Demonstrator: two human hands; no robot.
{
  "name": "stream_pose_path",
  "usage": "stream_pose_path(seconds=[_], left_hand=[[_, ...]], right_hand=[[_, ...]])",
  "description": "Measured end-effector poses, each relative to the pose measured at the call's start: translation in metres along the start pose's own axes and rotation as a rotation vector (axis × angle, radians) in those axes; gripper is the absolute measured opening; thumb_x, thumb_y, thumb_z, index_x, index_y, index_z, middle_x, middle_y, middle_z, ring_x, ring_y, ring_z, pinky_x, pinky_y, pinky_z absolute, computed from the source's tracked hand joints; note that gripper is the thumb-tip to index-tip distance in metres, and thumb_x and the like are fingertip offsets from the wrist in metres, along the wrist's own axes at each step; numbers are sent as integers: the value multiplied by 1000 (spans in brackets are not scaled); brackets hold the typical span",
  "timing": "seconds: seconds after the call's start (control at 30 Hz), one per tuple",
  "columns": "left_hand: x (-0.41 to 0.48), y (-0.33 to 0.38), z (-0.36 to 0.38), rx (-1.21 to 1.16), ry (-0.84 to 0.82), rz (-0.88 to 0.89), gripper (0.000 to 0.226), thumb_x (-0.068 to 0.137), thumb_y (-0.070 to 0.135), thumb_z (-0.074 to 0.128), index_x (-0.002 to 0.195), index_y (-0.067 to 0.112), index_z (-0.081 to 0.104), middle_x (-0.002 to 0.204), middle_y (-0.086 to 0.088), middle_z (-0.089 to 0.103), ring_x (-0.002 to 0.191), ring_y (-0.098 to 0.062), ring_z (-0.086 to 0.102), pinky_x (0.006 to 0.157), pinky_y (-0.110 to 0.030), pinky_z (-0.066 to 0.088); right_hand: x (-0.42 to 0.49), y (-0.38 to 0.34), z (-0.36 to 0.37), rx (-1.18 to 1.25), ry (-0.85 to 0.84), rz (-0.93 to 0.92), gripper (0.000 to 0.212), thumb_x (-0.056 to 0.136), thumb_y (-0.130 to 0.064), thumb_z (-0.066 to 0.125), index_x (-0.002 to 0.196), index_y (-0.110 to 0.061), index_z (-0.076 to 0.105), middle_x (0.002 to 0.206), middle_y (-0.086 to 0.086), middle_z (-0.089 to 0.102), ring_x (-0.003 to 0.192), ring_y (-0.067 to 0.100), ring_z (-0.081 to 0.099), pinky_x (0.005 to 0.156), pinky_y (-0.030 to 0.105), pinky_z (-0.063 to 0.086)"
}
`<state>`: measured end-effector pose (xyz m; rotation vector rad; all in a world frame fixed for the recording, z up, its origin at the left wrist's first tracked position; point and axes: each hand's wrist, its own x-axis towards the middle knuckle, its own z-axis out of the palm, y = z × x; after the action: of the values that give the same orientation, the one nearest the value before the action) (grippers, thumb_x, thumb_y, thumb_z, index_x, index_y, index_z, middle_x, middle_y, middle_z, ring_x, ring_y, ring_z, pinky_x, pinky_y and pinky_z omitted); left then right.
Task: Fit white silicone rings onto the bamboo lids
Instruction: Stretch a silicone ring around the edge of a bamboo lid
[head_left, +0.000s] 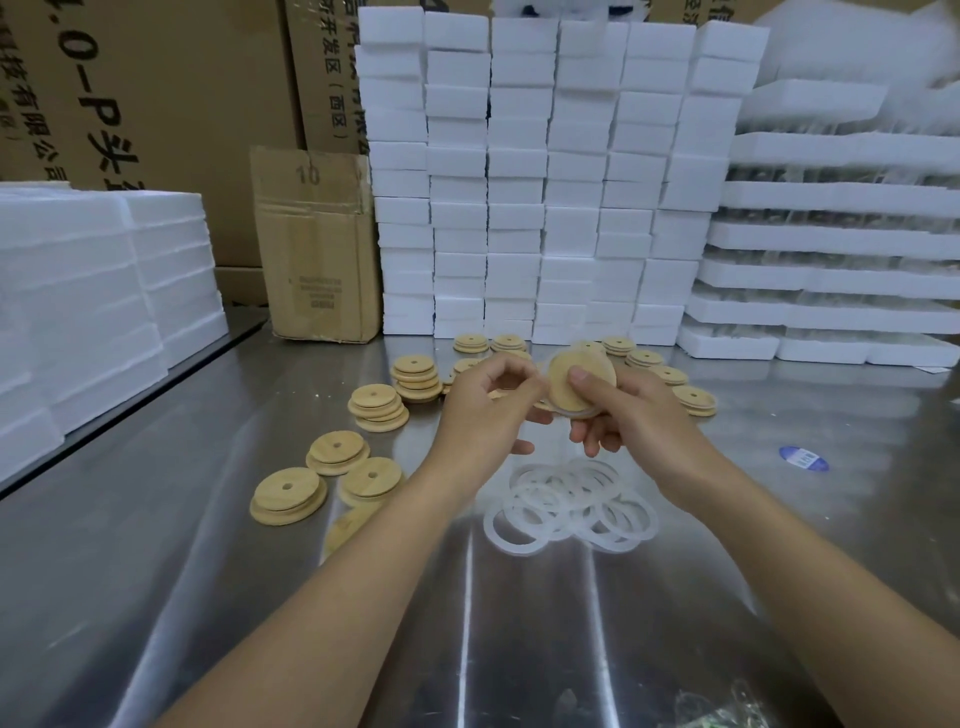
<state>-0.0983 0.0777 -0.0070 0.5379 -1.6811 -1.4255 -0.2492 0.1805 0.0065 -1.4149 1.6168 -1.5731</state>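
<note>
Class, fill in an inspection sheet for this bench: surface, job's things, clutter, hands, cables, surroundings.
Surface: shiny steel table, streaked with glare.
Job's things: one lid held up with a ring partly round its rim; loose lids single and stacked at left and behind; ring pile below the hands.
Clutter: blue sticker at right; crumpled wrapper at the near edge.
Hands: right hand grips the lid, thumb on its face; left hand curled at the lid's edge, apparently pinching the ring.
Cables: nothing seen.
Surroundings: foam blocks stacked behind, foam trays right, cartons left.
</note>
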Motion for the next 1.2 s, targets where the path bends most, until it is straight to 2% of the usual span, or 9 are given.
stream_pose_path(seconds=[0.07,0.17,0.3,0.5,0.67,0.8,0.9,1.0,1.2], left_hand=[[1,0,-1,8,46,46,20,101,23,70,82,29,73,92,1,76,82,-11,75,58,-30,59],[2,4,-4,-50,64,12,15,102,22,71,90,24,79,91,5,76,83,-3,71,59,-25,59],[2,8,-9,-236,29,-145,15,100,28,75,104,15,82,100,-1,77,96,-10,71,67,-23,59],[3,9,-14,-184,9,-151,24,93,39,81,103,18,85,110,-2,82,105,-9,75,75,-25,56],[6,6,-15,-150,22,-135,23,90,42,84,99,21,84,110,-1,82,112,-17,75,87,-33,53],[6,5,-15,-172,-4,-161,24,89,43,85,102,23,83,112,0,81,106,-10,75,86,-32,52],[5,6,-16,-181,-9,-183,19,89,36,86,104,24,84,109,2,82,106,-9,76,81,-29,50],[5,2,-15,-149,2,-203,16,89,32,87,100,21,84,100,6,83,95,-4,78,79,-28,53],[2,-6,-9,-108,-22,-257,21,91,26,85,105,9,82,99,-2,84,95,-11,80,94,-37,61]], right_hand=[[-1,2,3,-40,-40,-7,31,107,-39,58,94,-19,78,71,13,71,58,21,61,56,31,38],[-1,3,5,-10,-51,2,31,107,-37,59,99,-13,76,72,15,71,57,21,61,57,33,38],[-1,3,5,80,-80,13,31,107,-36,58,99,-11,75,75,18,70,57,22,58,58,34,38],[-3,3,6,53,-54,-52,31,108,-35,56,93,-13,72,74,15,69,57,22,58,56,31,38],[-3,3,7,24,-115,-75,28,107,-39,57,86,-31,74,77,15,71,60,21,59,57,31,39],[-3,8,9,14,-115,-77,28,106,-40,58,85,-32,75,76,12,71,60,20,61,55,26,42],[0,12,8,6,-17,-88,25,103,-44,64,104,-20,74,76,9,72,62,20,65,54,24,43],[2,15,6,22,54,-67,33,101,-46,65,112,-16,71,77,9,75,63,19,68,54,22,44],[2,19,4,-19,23,-51,28,103,-39,65,113,-14,73,76,3,75,60,14,69,53,18,47]])
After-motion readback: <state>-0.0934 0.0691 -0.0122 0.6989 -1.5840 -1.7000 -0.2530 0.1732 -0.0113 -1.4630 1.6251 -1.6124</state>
